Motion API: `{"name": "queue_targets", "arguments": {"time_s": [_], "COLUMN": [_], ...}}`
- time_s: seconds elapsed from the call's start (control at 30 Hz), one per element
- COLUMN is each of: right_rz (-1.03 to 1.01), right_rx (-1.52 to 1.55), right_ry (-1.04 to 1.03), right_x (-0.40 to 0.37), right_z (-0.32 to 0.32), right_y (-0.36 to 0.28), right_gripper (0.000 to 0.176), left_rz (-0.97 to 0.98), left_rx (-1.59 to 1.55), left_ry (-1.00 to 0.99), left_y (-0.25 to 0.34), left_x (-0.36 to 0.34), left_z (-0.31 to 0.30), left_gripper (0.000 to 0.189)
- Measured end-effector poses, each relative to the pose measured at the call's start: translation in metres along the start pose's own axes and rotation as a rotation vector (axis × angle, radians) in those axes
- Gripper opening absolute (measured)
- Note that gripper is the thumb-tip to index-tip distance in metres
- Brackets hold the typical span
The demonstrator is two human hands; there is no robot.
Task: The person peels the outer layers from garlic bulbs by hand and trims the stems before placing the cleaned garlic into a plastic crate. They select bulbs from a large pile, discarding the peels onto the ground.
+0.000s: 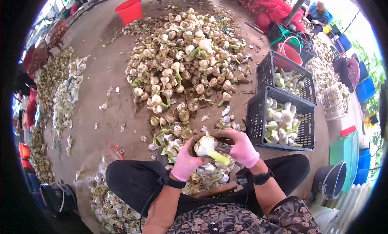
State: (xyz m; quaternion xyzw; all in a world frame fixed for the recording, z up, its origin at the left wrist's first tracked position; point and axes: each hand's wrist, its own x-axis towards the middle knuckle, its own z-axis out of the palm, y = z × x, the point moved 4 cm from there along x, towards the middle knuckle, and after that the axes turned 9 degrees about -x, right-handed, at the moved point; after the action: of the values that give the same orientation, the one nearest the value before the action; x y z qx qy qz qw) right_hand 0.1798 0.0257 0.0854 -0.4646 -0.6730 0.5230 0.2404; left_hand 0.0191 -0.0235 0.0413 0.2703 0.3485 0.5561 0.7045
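A white garlic bulb (207, 145) with a green stalk is held between both hands, just above my knees. My left hand (184, 161), in a pink glove, cups the bulb from below. My right hand (241, 147), also pink-gloved, grips a dark-handled tool, likely a knife (222, 148), pressed against the bulb. A heap of trimmed skins and roots (204, 173) lies under the hands. A large pile of unpeeled garlic (184, 60) spreads on the concrete floor ahead.
Two black crates (258, 116) holding cleaned bulbs stand to the right. A red bucket (130, 9) sits far back, another red bucket (289, 54) beside the crates. Peel heaps (64, 92) line the left. A seated person (319, 13) is at the far right.
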Motion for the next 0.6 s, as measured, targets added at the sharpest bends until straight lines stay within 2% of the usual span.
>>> {"name": "queue_targets", "arguments": {"time_s": [0.03,0.17,0.23,0.3,0.33,0.47,0.53,0.6], "right_rz": [-0.060,-0.002,-0.122,-0.140,-0.161,-0.105,-0.054,-0.003], "right_rx": [-0.130,-0.179,-0.436,-0.469,-0.504,-0.495,-0.421,-0.351], "right_ry": [0.050,0.061,0.196,0.222,0.247,0.311,0.274,0.245], "right_x": [0.001,0.000,-0.002,-0.005,-0.006,-0.004,-0.001,0.004], "right_z": [-0.003,-0.003,0.000,0.004,0.006,0.012,0.008,0.004], "right_y": [-0.004,0.004,0.005,-0.008,-0.014,-0.009,-0.008,-0.003], "right_gripper": [0.033,0.035,0.025,0.025,0.026,0.025,0.020,0.016], "left_rz": [0.001,0.021,0.014,-0.041,-0.042,-0.120,-0.147,-0.262], "left_rx": [-0.016,-0.063,-0.102,-0.348,-0.349,-0.519,-0.566,-0.604], "left_ry": [0.014,0.019,0.017,0.010,0.010,0.012,-0.010,-0.073], "left_y": [0.002,0.000,-0.004,-0.008,-0.007,-0.013,-0.016,-0.021], "left_x": [0.000,-0.001,-0.003,-0.005,-0.005,-0.003,-0.004,-0.005], "left_z": [0.000,-0.007,-0.007,-0.007,-0.006,-0.010,-0.012,-0.007], "left_gripper": [0.071,0.071,0.070,0.065,0.065,0.059,0.058,0.059]}}
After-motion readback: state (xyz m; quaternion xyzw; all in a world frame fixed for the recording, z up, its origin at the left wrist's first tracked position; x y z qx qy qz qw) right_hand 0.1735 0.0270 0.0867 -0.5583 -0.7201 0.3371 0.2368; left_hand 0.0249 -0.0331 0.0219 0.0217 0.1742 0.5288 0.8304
